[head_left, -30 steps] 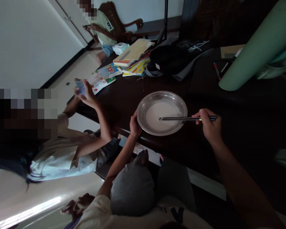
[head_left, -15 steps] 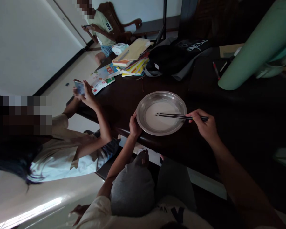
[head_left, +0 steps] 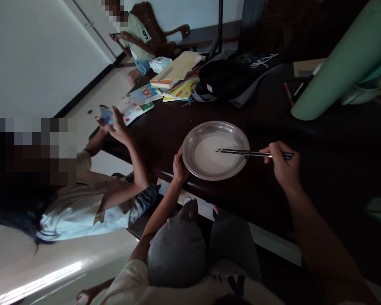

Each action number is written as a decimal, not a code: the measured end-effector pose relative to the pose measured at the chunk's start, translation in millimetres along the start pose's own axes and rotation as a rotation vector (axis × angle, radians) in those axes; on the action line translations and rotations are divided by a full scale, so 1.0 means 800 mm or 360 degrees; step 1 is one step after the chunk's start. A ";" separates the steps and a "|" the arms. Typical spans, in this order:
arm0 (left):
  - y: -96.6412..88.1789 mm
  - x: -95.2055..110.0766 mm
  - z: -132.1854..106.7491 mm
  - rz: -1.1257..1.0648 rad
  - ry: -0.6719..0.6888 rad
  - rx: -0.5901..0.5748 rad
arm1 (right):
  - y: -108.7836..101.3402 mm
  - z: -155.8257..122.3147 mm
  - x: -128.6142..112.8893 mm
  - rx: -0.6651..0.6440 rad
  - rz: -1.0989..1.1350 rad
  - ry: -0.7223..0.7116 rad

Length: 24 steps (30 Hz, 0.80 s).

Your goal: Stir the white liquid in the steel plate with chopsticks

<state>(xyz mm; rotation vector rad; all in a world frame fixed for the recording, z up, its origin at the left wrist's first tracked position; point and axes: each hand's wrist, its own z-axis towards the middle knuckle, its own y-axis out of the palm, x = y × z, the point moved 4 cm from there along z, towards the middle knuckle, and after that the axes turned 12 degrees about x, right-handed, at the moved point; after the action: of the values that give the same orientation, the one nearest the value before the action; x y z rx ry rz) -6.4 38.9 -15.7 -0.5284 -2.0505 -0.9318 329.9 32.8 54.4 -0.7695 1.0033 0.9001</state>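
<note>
A round metal basin (head_left: 239, 164) stands near the edge of the dark table, with a milky white liquid (head_left: 209, 156) in its bottom. My left hand (head_left: 179, 167) grips the basin's left rim, its fingers partly hidden behind the wall. In my right hand (head_left: 284, 163), to the right of the basin, is a pair of dark chopsticks (head_left: 241, 152). They reach level over the right rim, and their tips meet the liquid near the middle.
Behind the basin lie stacked books and papers (head_left: 178, 74) and a black bag (head_left: 222, 80). A large green cylinder (head_left: 333, 72) leans in at the right, near a red pen (head_left: 288, 94). A person (head_left: 114, 199) holding a phone sits at the left; another person (head_left: 138, 36) sits farther back.
My right hand has moved to the right and slightly up, drawing the chopstick tips rightward through the liquid. My left hand and the basin stay in place.
</note>
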 end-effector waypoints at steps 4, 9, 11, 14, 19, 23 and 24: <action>0.000 0.000 0.000 0.0028 0.0015 -0.0012 | 0.003 -0.002 0.000 -0.0042 0.0054 0.0055; 0.000 0.000 0.000 -0.0016 0.0017 0.0009 | 0.009 -0.003 -0.001 -0.0182 -0.0027 -0.0056; 0.001 0.000 -0.001 -0.0009 0.0007 0.0009 | 0.001 0.001 0.003 -0.0035 -0.0021 -0.0044; 0.003 0.001 -0.003 0.0007 0.0002 0.0025 | -0.003 0.002 0.006 0.0062 0.0061 0.0003; 0.005 0.004 -0.008 -0.0014 -0.0007 0.0060 | 0.010 -0.004 -0.001 -0.0195 0.0046 -0.0031; 0.005 0.005 -0.008 0.0022 -0.0002 0.0025 | -0.002 0.000 0.004 0.0055 0.0003 -0.0014; 0.005 0.005 -0.007 0.0030 0.0007 0.0013 | -0.004 0.000 0.005 0.0093 0.0010 -0.0002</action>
<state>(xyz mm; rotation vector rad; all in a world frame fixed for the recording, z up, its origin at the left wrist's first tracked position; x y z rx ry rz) -3.2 37.2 -8.6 -0.5403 -2.0413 -0.9121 333.9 32.8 51.0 -0.7170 1.0272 0.8733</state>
